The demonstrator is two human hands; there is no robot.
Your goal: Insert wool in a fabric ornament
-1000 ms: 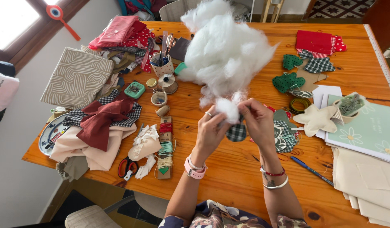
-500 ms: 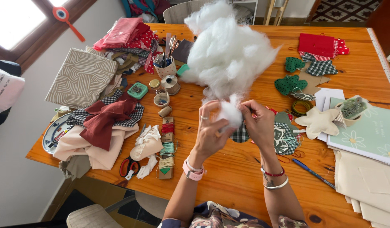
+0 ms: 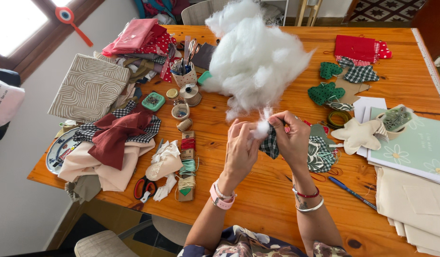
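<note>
1. While half a second ago a larger tuft of white stuffing [image 3: 262, 127] stood between the hands, it is now smaller and sits at the opening of the checked fabric piece [image 3: 270, 145].
2. Judging by that, more filling has gone inside the piece.
3. Left hand [image 3: 240, 151] pinches the tuft with its fingertips close together.
4. Right hand [image 3: 292, 142] grips the fabric piece, held just above the counter [image 3: 258, 200].
5. Behind them, the big stuffing heap [image 3: 254, 57] rests on the counter, unchanged.
</note>
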